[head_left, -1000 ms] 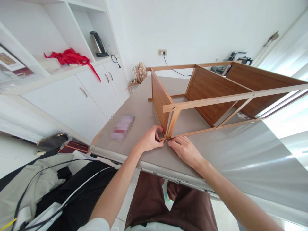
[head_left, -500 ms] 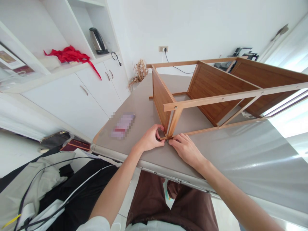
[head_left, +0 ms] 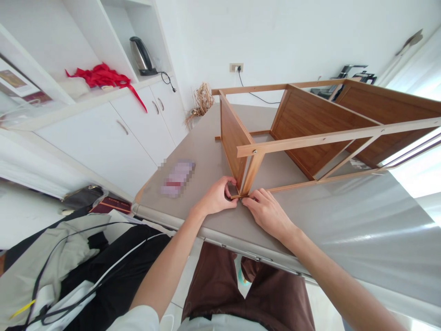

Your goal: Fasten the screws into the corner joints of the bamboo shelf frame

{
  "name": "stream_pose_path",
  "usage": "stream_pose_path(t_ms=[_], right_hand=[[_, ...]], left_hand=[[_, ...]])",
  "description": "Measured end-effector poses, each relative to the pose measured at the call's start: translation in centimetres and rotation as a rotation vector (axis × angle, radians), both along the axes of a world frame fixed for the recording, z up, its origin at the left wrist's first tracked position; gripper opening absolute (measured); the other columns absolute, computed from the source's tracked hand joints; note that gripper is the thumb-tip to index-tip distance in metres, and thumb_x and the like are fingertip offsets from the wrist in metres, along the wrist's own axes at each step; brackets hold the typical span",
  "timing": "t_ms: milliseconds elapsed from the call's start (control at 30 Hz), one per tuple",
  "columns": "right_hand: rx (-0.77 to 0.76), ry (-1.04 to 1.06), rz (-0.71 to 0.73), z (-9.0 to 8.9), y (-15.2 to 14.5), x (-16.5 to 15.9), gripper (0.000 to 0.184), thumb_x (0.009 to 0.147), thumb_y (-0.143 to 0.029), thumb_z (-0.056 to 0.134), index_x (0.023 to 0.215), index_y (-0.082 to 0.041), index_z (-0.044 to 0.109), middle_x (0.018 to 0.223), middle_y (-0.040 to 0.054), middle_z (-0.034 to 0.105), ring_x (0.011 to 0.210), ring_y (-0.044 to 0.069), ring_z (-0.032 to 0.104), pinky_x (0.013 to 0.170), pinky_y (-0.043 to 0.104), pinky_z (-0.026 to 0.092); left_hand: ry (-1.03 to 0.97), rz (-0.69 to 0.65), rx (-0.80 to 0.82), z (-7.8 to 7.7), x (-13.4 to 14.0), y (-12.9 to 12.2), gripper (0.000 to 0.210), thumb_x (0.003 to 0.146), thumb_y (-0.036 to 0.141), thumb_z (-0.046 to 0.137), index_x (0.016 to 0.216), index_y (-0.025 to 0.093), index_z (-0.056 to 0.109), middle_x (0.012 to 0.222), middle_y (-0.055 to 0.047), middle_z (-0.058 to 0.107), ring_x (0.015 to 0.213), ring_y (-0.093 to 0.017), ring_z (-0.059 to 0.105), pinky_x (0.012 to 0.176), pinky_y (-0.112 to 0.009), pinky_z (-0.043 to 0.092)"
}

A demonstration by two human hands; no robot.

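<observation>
A brown wooden shelf rack (head_left: 320,138) lies on its side on the grey tabletop (head_left: 330,216). My left hand (head_left: 217,196) curls its thumb and fingers around the end of the lower rail at the rack's near corner. Close beside it, my right hand (head_left: 267,212) has its fingers pinched at the same corner joint. Whatever sits between the right fingertips is too small and hidden to name. A bolt head (head_left: 255,151) shows in the upper rail above both hands.
A blurred-out flat item (head_left: 178,178) lies left of my hands. White cabinets (head_left: 99,133) with a kettle (head_left: 141,56) and red ribbon (head_left: 99,76) stand at left. Clothes and cables (head_left: 86,257) are piled below. A coffee maker (head_left: 344,78) is behind the rack.
The view has shifted slightly. Both hands stay at the same corner, and the rack keeps its place.
</observation>
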State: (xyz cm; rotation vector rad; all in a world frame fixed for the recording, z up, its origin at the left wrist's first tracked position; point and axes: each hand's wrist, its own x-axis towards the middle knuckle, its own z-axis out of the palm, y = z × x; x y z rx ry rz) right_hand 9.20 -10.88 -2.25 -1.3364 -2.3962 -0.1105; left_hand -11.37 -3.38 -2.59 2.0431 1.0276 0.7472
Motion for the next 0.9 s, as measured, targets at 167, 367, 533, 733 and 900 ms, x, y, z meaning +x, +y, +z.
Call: stream_pose_path(t_ms=[167,367,533,733,900], right_hand=[[-0.008,0.013,-0.001,0.05,-0.05,-0.11,0.023,0.100,-0.019,0.045,0.097,-0.021,0.067,0.089,0.0063,0.058,0.086,0.020,0.047,0.079,0.033,0.037],[-0.042,0.065,-0.002,-0.23,-0.16,-0.04,0.022,0.101,-0.019,0.044,0.096,-0.019,0.066,0.090,0.0062,0.058,0.085,0.019,0.048,0.080,0.033,0.038],[-0.035,0.084,0.001,-0.25,-0.17,-0.15,0.023,0.101,-0.019,0.043,0.098,-0.019,0.066,0.090,0.0065,0.059,0.085,0.020,0.048,0.080,0.033,0.039],[0.012,0.057,-0.003,-0.32,-0.08,-0.59,0.022,0.100,-0.018,0.044,0.095,-0.019,0.066,0.089,0.0071,0.058,0.085,0.020,0.048,0.080,0.034,0.039],[0.048,-0.011,0.004,-0.49,-0.11,-0.64,0.019,0.099,-0.016,0.047,0.096,-0.018,0.065,0.092,0.0072,0.059,0.086,0.021,0.046,0.080,0.034,0.038]], left_hand=[[-0.003,0.002,-0.005,0.12,0.06,-0.10,0.052,0.067,0.023,0.073,0.113,0.020,0.051,0.073,0.006,0.053,0.066,-0.014,0.056,0.067,-0.026,0.047],[-0.006,0.002,-0.001,0.30,0.03,-0.14,0.051,0.066,0.022,0.073,0.113,0.020,0.051,0.072,0.006,0.053,0.066,-0.014,0.057,0.067,-0.027,0.047],[-0.010,-0.001,0.008,0.04,0.00,-0.03,0.053,0.066,0.022,0.073,0.114,0.020,0.051,0.072,0.006,0.054,0.066,-0.014,0.057,0.067,-0.027,0.047],[-0.023,-0.010,-0.001,0.02,-0.01,-0.06,0.052,0.067,0.022,0.073,0.114,0.020,0.051,0.073,0.006,0.054,0.067,-0.014,0.057,0.067,-0.027,0.046],[-0.013,-0.009,-0.008,0.08,-0.02,-0.06,0.053,0.066,0.023,0.073,0.114,0.020,0.051,0.074,0.005,0.054,0.068,-0.014,0.057,0.067,-0.027,0.046]])
